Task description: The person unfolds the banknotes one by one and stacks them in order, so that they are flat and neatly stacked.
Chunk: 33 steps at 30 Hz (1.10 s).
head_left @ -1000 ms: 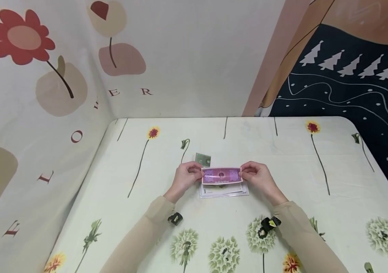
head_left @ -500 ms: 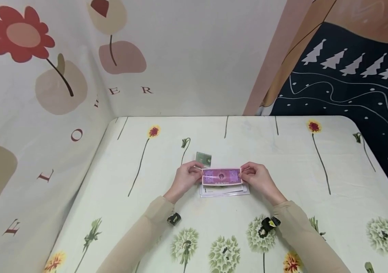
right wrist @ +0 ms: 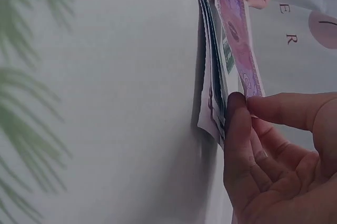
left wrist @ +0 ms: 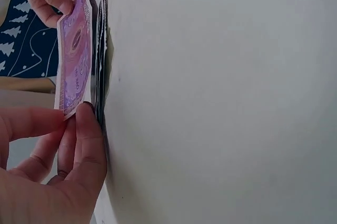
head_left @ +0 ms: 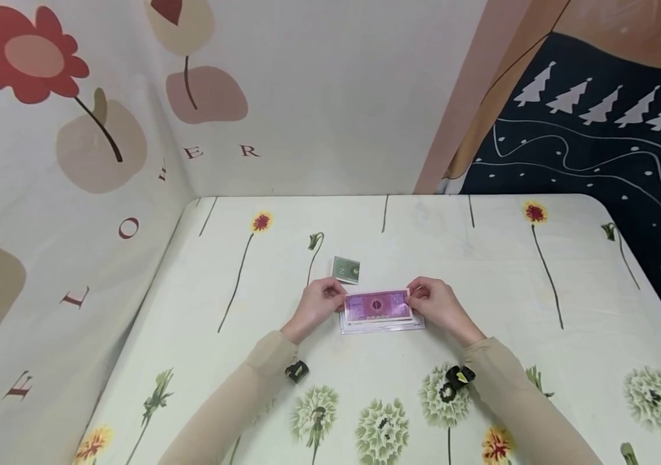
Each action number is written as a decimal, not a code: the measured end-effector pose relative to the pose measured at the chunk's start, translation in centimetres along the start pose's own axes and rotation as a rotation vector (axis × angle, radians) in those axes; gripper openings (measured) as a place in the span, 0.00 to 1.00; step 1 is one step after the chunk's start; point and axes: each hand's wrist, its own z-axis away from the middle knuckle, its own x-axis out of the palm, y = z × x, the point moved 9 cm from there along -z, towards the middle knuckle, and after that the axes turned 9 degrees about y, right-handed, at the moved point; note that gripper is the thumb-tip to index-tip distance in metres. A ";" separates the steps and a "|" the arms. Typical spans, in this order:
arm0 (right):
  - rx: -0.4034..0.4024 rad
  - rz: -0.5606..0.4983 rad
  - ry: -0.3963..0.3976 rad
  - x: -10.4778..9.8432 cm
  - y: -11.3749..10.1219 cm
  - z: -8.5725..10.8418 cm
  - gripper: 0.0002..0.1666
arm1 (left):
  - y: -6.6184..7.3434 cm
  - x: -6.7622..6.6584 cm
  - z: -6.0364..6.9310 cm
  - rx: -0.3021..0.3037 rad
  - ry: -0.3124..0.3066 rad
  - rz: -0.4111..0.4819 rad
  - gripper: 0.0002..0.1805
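Observation:
A purple banknote (head_left: 378, 306) is stretched lengthwise between both hands. My left hand (head_left: 317, 303) pinches its left end between thumb and fingers, and my right hand (head_left: 437, 303) pinches the right end. Just beneath lies a stack of notes (head_left: 381, 329) with pale edges, mostly covered by the purple one. From the side, in the left wrist view, the purple note (left wrist: 75, 50) stands slightly off the stack (left wrist: 100, 50). In the right wrist view the thumb and fingers of the right hand (right wrist: 279, 155) meet at the note's corner, close against the stack (right wrist: 215, 87).
A small green note (head_left: 346, 270) marked 2 lies on the table beyond the left fingers. The flower-patterned tablecloth (head_left: 284, 271) runs back to a white printed curtain (head_left: 319, 129). A dark fabric with white trees (head_left: 586, 148) hangs at the right.
The purple banknote has come down and now covers more of the stack, hiding the numeral 1 that showed before. Both hands keep their pinch, and the green note shows more fully.

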 end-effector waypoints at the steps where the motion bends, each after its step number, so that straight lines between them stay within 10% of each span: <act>1: -0.006 0.014 0.000 0.0 -0.1 0.0 0.06 | 0.0 0.1 0.0 0.002 -0.010 -0.015 0.04; 33: -0.067 0.075 -0.065 0.5 0.0 0.3 0.06 | 0.0 0.6 -0.6 -0.035 -0.002 -0.162 0.10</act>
